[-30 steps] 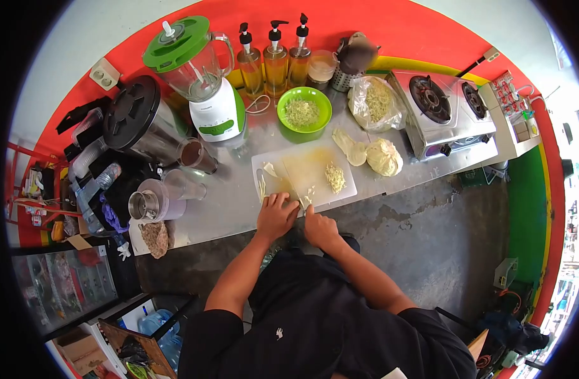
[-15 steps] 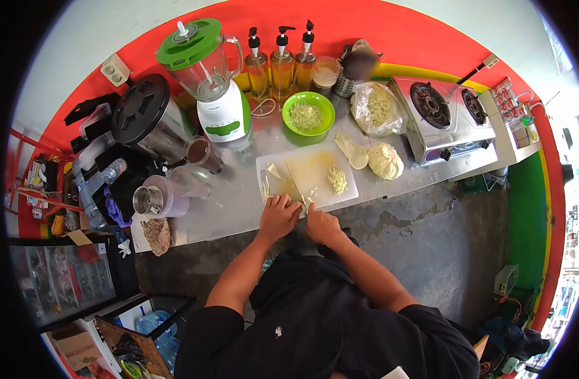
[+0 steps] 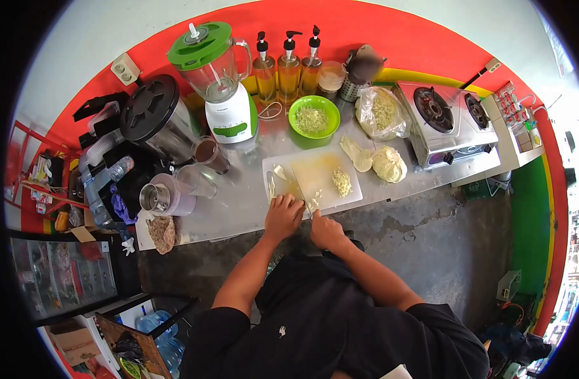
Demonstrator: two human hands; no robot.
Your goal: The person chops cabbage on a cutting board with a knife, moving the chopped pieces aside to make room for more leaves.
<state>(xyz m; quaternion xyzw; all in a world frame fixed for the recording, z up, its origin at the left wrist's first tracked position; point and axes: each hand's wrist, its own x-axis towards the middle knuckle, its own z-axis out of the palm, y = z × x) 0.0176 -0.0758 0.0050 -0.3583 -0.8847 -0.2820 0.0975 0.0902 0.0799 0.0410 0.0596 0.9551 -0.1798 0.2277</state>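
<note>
My left hand (image 3: 284, 218) rests at the front edge of the white cutting board (image 3: 349, 164), fingers curled together over something too small to make out. Closed round a knife handle, my right hand (image 3: 329, 232) is just to its right. The knife blade (image 3: 300, 188) points away from me over the board. Shredded cabbage (image 3: 342, 182) lies in a small pile at the board's right side, with a few strips (image 3: 272, 187) on the left. Just right of the board are a partly cut cabbage (image 3: 388, 165) and a loose leaf (image 3: 359, 156).
Behind the board stand a green bowl (image 3: 327, 107) of shreds, a plastic bag (image 3: 383, 114) of shreds, pump bottles (image 3: 288, 76) and a blender (image 3: 229, 117). A gas stove (image 3: 444, 126) is at right. Cups and a large steel pot (image 3: 160, 114) stand left.
The whole view has shifted slightly, so the table and its objects appear a little further right. Both hands stay at the board's front edge, with my right hand slightly lower.
</note>
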